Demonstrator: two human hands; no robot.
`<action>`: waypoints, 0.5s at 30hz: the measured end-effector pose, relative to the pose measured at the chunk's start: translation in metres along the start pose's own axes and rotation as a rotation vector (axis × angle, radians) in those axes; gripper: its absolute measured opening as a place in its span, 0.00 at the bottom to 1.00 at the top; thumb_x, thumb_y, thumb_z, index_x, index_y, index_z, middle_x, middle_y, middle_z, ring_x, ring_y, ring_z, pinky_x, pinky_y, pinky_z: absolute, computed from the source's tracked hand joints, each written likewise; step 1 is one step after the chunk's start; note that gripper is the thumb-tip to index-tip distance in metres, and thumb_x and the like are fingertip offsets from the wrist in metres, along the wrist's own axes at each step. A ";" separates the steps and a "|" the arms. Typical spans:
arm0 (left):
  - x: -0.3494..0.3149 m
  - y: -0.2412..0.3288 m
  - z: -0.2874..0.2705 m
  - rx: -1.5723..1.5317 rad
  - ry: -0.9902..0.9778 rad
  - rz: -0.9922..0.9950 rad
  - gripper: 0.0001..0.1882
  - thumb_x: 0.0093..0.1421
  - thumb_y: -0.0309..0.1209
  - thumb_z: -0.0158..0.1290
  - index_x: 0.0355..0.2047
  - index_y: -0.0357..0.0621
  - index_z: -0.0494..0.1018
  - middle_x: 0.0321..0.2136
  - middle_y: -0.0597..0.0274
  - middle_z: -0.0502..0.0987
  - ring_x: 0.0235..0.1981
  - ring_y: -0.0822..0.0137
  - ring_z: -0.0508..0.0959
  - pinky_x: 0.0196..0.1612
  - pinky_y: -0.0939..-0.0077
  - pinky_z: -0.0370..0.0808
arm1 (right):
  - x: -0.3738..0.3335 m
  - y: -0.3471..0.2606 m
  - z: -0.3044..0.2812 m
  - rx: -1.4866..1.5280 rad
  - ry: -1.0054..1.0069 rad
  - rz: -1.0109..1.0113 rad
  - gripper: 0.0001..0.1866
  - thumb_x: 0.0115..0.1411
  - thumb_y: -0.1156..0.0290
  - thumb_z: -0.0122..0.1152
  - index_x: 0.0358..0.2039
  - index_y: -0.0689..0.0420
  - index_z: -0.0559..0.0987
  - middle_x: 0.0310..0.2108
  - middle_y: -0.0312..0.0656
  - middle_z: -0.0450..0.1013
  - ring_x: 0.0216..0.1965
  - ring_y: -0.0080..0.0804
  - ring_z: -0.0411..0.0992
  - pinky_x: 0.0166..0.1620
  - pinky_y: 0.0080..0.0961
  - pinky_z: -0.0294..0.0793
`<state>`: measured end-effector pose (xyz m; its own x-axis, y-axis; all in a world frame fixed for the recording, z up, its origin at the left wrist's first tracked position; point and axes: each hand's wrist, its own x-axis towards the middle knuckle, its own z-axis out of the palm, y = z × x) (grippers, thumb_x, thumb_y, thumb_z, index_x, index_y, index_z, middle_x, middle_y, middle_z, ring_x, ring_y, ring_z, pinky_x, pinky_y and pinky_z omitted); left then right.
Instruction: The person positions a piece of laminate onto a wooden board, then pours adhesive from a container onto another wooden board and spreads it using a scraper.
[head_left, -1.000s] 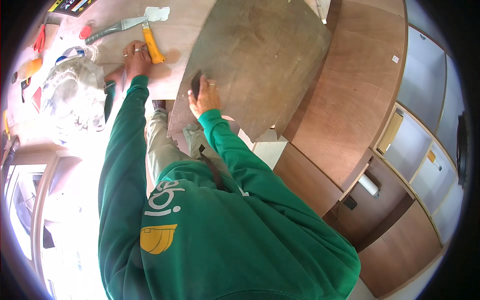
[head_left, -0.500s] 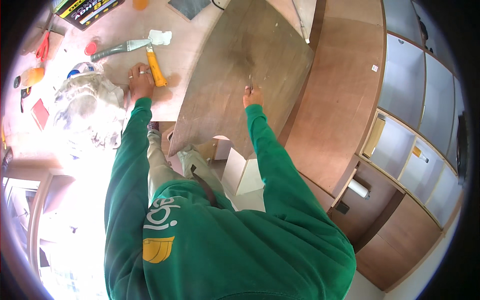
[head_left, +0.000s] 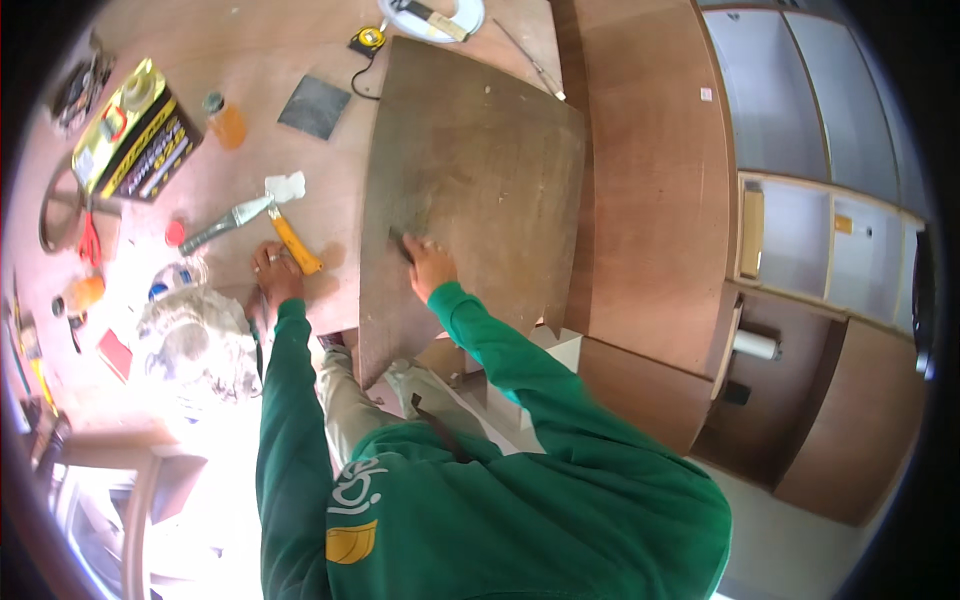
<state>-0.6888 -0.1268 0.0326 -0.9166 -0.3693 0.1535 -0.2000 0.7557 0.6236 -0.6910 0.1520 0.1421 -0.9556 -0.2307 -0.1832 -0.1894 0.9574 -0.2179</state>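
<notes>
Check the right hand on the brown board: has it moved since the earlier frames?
Yes. The right hand has slid up the brown board, away from its near edge; the left hand stays by the yellow-handled scraper.

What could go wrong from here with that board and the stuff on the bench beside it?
The right hand presses a small dark pad onto the brown board, whose near end appears to overhang the workbench; hard pressure there might tip or shift it. The left hand rests by the yellow-handled scraper, so a slip could catch its blade. The small orange bottle and yellow can stand close enough to be knocked if the board slides.
</notes>
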 end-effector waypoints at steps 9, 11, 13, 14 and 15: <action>0.007 0.006 -0.010 -0.015 0.067 0.012 0.08 0.57 0.25 0.43 0.36 0.40 0.70 0.39 0.47 0.70 0.44 0.44 0.68 0.50 0.52 0.64 | -0.025 0.009 -0.021 0.164 -0.009 -0.171 0.32 0.50 0.75 0.59 0.59 0.49 0.68 0.51 0.47 0.68 0.52 0.47 0.66 0.52 0.47 0.65; 0.002 0.023 -0.003 -0.008 0.002 -0.030 0.08 0.57 0.24 0.43 0.36 0.39 0.70 0.40 0.46 0.70 0.45 0.44 0.68 0.50 0.52 0.64 | -0.005 0.075 -0.022 0.199 0.040 -0.105 0.29 0.51 0.73 0.56 0.57 0.46 0.70 0.51 0.47 0.70 0.53 0.47 0.66 0.52 0.50 0.64; -0.003 0.026 0.006 0.013 0.026 0.017 0.11 0.55 0.25 0.43 0.38 0.38 0.71 0.41 0.46 0.70 0.46 0.44 0.67 0.51 0.52 0.65 | 0.036 0.133 -0.042 0.078 0.112 0.022 0.29 0.52 0.75 0.54 0.57 0.44 0.71 0.50 0.45 0.70 0.52 0.47 0.67 0.53 0.48 0.65; 0.000 0.020 -0.006 0.037 0.003 0.002 0.12 0.55 0.25 0.42 0.38 0.38 0.72 0.39 0.47 0.70 0.45 0.45 0.67 0.50 0.52 0.65 | 0.068 0.143 -0.062 -0.048 0.164 0.060 0.30 0.51 0.77 0.53 0.57 0.45 0.71 0.50 0.43 0.70 0.51 0.45 0.68 0.53 0.46 0.66; 0.003 0.017 -0.012 0.026 0.046 0.063 0.11 0.54 0.25 0.43 0.36 0.39 0.72 0.38 0.48 0.71 0.43 0.46 0.67 0.50 0.53 0.64 | 0.096 0.162 -0.077 -0.096 0.183 0.081 0.29 0.53 0.76 0.52 0.57 0.44 0.71 0.50 0.41 0.69 0.50 0.44 0.67 0.51 0.45 0.66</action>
<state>-0.6906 -0.1214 0.0527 -0.9108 -0.3448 0.2269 -0.1522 0.7916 0.5917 -0.8308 0.2981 0.1628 -0.9919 -0.1258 -0.0170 -0.1230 0.9856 -0.1156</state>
